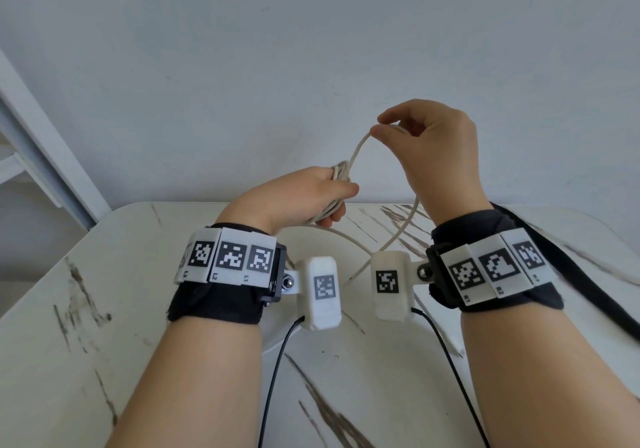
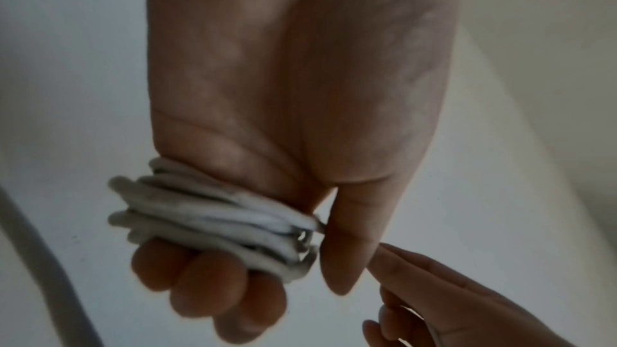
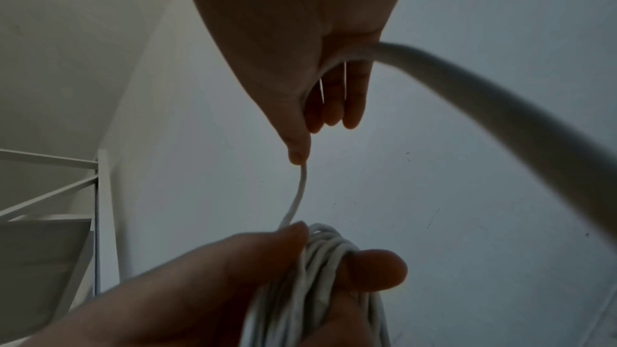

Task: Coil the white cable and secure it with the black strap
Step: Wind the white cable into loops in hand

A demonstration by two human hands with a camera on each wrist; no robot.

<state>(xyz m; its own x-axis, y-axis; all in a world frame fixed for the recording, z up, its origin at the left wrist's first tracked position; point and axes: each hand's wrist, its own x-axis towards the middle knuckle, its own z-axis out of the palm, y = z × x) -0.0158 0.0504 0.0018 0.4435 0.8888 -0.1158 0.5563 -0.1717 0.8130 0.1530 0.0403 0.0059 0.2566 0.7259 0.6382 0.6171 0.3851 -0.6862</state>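
Note:
My left hand (image 1: 308,194) is raised above the table and grips a bundle of several loops of the white cable (image 1: 341,174); the same coil (image 2: 213,218) runs across the fingers in the left wrist view. My right hand (image 1: 429,142), higher and to the right, pinches a free strand of the cable (image 1: 356,151) that arcs down to the coil. From that hand the cable (image 1: 405,226) hangs to the table. The right wrist view shows this strand (image 3: 298,194) between thumb and coil (image 3: 320,268). A black strap (image 1: 561,264) lies on the table at the right.
The table (image 1: 104,309) is white with dark marble streaks, its far edge just below my hands. A round white plate (image 1: 311,239) sits under the wrists. A grey wall fills the background, with a white frame (image 1: 45,142) at the left. Thin black wires (image 1: 277,361) run from the wrist cameras.

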